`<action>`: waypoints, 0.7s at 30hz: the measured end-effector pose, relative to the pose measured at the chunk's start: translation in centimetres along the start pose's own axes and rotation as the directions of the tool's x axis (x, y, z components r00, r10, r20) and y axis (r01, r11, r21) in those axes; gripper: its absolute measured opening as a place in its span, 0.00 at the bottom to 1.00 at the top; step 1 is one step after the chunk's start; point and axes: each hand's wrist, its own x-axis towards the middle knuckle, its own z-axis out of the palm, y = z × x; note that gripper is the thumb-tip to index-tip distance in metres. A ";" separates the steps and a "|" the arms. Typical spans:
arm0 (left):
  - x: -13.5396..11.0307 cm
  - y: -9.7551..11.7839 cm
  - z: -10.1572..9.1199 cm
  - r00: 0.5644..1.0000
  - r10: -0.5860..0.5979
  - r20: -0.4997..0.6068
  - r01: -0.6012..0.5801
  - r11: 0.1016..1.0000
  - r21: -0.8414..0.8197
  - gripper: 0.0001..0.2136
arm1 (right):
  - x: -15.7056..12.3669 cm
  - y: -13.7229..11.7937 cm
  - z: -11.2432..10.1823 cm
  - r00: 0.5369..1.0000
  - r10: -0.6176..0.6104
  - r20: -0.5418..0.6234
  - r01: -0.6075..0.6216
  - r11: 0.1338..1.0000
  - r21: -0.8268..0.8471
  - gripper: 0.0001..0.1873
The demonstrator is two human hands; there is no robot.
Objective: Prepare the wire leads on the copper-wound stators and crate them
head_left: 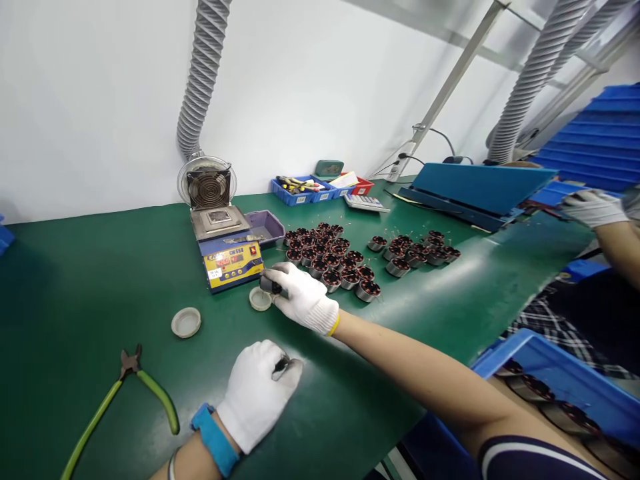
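Both my hands wear white gloves. My right hand (303, 297) reaches across the green table and grips a small dark wound coil part (271, 286) just above a white round lid (261, 299), in front of the yellow and blue solder pot (230, 257). My left hand (257, 393) rests on the table near me, fingers curled around a small dark tool (281, 365). Several wound coil parts (333, 257) stand in a cluster right of my right hand.
Green-handled cutters (125, 393) lie at the near left, and a second white lid (186, 323) sits beyond them. Behind are a fume fan (207, 187), blue part bins (305, 190) and a blue tray (475, 190). A blue crate (565, 383) is at my right. Another person's gloved hand (593, 208) works at far right.
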 end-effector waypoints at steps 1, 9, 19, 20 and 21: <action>0.0 0.0 0.1 1.000 -0.002 -0.004 0.002 1.000 0.001 0.09 | 0.7 0.0 -0.3 0.999 -0.008 -0.051 0.009 0.999 0.037 0.28; 0.3 0.2 0.3 0.996 -0.083 0.019 0.084 0.993 -0.078 0.05 | 14.9 -2.3 -3.7 0.971 0.099 -0.216 -0.100 0.995 0.003 0.29; 0.5 -0.1 0.6 0.998 -0.055 -0.010 0.054 0.996 -0.076 0.05 | 19.4 -3.0 -2.0 0.994 0.087 -0.071 -0.093 0.992 -0.081 0.30; 0.6 -0.2 0.6 0.999 -0.053 -0.008 0.052 0.996 -0.078 0.05 | 19.7 -2.9 -2.2 0.991 0.097 -0.092 -0.102 0.993 -0.053 0.29; 0.6 -0.2 0.7 0.999 -0.054 -0.005 0.054 0.995 -0.080 0.06 | 20.0 -2.8 -2.5 0.986 0.113 -0.126 -0.114 0.993 -0.005 0.29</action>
